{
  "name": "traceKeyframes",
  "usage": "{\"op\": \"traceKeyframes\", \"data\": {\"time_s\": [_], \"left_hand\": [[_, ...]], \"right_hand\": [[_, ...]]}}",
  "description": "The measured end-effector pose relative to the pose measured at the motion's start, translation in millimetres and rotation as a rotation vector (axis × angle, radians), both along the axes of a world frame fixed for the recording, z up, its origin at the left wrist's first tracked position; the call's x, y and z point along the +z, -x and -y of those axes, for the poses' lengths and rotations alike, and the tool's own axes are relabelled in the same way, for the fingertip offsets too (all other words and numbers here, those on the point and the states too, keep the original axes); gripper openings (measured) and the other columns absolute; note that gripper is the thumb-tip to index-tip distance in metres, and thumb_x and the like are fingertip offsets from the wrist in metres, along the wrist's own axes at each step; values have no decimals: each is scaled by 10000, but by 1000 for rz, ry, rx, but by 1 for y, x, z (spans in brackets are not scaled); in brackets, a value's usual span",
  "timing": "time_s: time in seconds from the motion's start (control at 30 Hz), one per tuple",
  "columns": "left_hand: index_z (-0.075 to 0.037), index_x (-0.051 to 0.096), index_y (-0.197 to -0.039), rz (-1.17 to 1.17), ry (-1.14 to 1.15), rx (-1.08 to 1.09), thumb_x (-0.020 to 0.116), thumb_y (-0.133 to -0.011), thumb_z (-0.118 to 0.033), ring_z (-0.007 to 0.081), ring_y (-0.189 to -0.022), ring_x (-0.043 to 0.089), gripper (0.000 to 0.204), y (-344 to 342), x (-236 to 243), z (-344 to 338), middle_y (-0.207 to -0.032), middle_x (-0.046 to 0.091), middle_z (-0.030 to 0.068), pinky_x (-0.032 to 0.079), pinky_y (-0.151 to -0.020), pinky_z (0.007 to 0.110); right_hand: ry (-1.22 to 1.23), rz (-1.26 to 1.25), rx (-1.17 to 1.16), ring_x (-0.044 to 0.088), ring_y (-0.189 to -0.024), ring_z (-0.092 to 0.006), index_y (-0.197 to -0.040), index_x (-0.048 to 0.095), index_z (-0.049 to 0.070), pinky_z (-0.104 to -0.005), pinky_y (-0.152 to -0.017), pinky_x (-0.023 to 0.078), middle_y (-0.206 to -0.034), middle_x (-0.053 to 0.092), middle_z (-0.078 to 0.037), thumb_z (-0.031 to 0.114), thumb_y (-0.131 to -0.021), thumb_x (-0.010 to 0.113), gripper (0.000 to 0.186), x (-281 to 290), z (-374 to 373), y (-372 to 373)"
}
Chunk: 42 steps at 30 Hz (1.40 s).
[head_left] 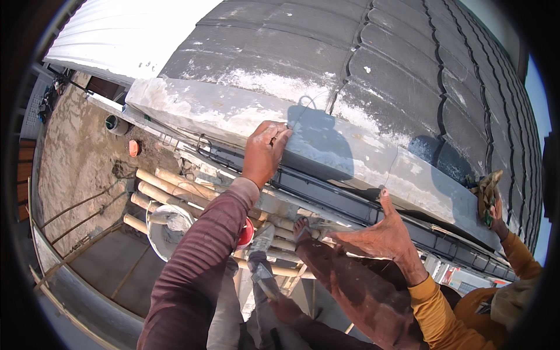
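Observation:
My left hand (pixel 268 149) is closed at the edge of a grey concrete ledge (pixel 216 108). A thin line, like string or wire, runs from near its fingertips up over the ledge; what the fingers pinch is too small to make out. Low in front of my legs, my right hand (pixel 286 307) grips a trowel (pixel 262 275) with a light handle and a flat grey blade. To the right, a co-worker's hand (pixel 388 233) in an orange sleeve has its thumb up at the ledge's underside, beside another thin line. That person's other hand holds a brown-green cloth-like bundle (pixel 487 192).
Dark roof tiles (pixel 396 70) rise behind the ledge, with white sheeting (pixel 128 35) at left. Underfoot are bamboo poles (pixel 175 186), a white bucket (pixel 160 233) with grey mortar and a partly hidden red bucket (pixel 245 234). Ground lies far below, with another bucket (pixel 116 124).

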<state>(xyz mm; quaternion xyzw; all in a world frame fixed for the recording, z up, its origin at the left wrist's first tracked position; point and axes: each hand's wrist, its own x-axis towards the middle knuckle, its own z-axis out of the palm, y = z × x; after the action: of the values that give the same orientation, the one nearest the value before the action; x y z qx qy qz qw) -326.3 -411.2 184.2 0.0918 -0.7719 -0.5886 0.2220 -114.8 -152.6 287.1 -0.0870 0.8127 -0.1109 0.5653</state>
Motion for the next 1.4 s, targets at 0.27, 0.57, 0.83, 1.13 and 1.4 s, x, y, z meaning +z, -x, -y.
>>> {"op": "traceKeyframes", "data": {"time_s": [0.27, 0.57, 0.83, 1.13, 1.4], "left_hand": [[28, 682, -949, -56, 38, -11, 684, -907, -83, 345, -861, 667, 118, -1, -13, 5, -970, 670, 161, 529, -766, 374], [28, 674, -979, -89, -36, -2, 689, -868, -41, 345, -910, 661, 132, -2, -16, 8, -1017, 655, 163, 529, -805, 391], [31, 685, -959, -114, -65, 9, 692, -867, -39, 335, -921, 664, 116, -3, -20, 4, -1049, 659, 158, 532, -808, 390], [34, 694, -961, -150, -63, 28, 686, -875, -23, 324, -894, 660, 104, -5, -18, 6, -1005, 660, 149, 538, -798, 380], [25, 704, -973, -120, -69, 22, 684, -882, -33, 308, -902, 668, 110, -3, -14, 5, -1008, 666, 137, 540, -803, 374]], "right_hand": [[471, -615, -343, 663, -790, -424, -1288, 505, -31, -476, -708, 521, -878, 684, -208, 239, -958, 588, 434, 44, 65, 3], [271, -975, 53, 660, -839, -486, -1335, 472, -63, -526, -717, 528, -966, 675, -301, 158, -987, 558, 421, 64, 131, 169], [256, -1029, 130, 669, -851, -481, -1405, 466, 11, -541, -718, 528, -989, 676, -304, 171, -985, 554, 458, 65, 141, 180], [296, -1063, 198, 674, -902, -476, -1458, 442, 30, -502, -747, 546, -1037, 678, -297, 130, -980, 564, 503, 88, 155, 179], [-22, -889, 118, 669, -923, -469, -1490, 400, 38, -497, -747, 551, -996, 681, -307, 157, -986, 556, 541, 60, 142, 186]]}}
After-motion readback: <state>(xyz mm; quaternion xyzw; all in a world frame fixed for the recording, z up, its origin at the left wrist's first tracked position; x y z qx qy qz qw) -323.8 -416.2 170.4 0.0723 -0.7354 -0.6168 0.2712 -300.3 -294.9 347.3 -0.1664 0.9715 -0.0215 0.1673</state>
